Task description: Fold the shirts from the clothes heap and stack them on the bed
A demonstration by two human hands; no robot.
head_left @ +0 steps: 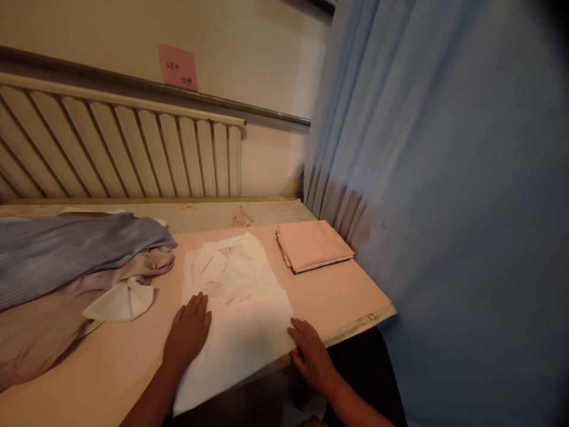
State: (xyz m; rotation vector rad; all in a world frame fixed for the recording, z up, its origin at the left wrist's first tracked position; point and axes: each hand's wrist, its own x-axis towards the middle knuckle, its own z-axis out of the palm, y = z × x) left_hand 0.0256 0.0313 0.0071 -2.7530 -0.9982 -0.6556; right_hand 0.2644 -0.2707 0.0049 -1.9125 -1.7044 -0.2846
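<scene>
A white garment [244,332] lies spread out on the pink-covered table, with wrinkles in its upper part and a smoother lower part. Its lower edge reaches the table's near edge. My left hand [189,329] rests flat on the garment's left side, fingers together and stretched out. On the opposite side, my right hand [311,353] touches the garment's right edge by the table's rim, its fingers extended and the thumb apart from them. Neither hand has anything visibly gripped.
A stack of folded pink cloth [313,243] sits at the right. Grey-blue clothing [80,249] and dusty-pink clothing [44,338] lie heaped at the left, beside a white fabric piece [122,302]. A blue curtain [444,207] hangs along the right, and a radiator [133,148] stands behind the table [355,293].
</scene>
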